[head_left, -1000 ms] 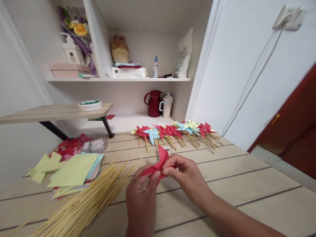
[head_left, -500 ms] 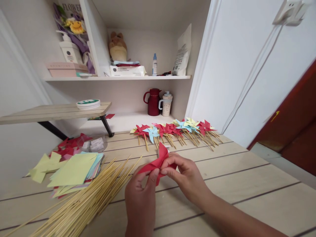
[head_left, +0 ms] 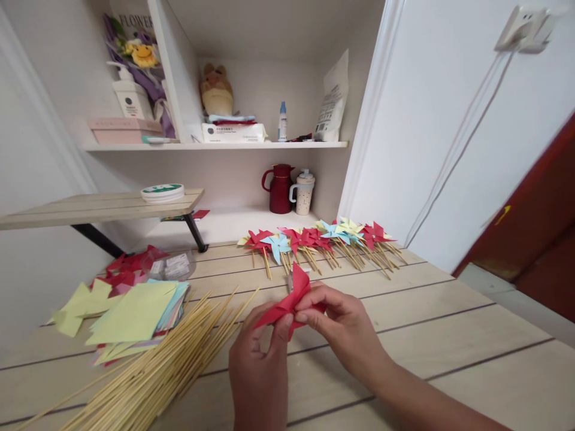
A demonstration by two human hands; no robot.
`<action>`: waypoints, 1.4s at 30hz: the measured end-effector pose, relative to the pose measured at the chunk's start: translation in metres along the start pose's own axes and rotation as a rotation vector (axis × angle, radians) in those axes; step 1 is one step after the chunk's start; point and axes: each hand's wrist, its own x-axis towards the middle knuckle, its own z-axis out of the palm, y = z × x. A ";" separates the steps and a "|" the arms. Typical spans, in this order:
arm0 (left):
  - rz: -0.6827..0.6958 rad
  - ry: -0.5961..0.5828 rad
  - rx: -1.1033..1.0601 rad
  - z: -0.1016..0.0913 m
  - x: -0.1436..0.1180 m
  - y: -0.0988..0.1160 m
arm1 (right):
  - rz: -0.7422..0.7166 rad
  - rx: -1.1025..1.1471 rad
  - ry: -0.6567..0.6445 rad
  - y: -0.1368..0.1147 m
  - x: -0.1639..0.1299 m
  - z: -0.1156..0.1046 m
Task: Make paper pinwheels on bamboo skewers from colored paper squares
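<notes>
While both hands meet low over the wooden table (head_left: 449, 335), the left hand (head_left: 260, 365) pinches the near edge of a red paper pinwheel (head_left: 290, 299) between thumb and forefinger, and the right hand (head_left: 344, 326) grips its far folds with curled fingertips. At nine o'clock from the hands lies a heap of bamboo skewers (head_left: 157, 371); at ten o'clock, stacked coloured paper squares (head_left: 135, 311). At twelve o'clock, finished pinwheels on sticks (head_left: 321, 239) lie in a row, and beyond them a red kettle (head_left: 279, 188) stands on the shelf
</notes>
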 end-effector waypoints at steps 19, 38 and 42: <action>-0.304 0.094 -0.028 -0.002 0.019 -0.009 | -0.152 -0.316 -0.046 0.011 0.009 -0.006; -0.312 0.146 -0.043 -0.016 0.033 -0.014 | -0.098 -0.373 -0.068 0.017 0.007 -0.012; -0.293 0.057 -0.018 -0.013 0.028 -0.008 | -0.152 -0.361 -0.004 0.012 0.012 -0.021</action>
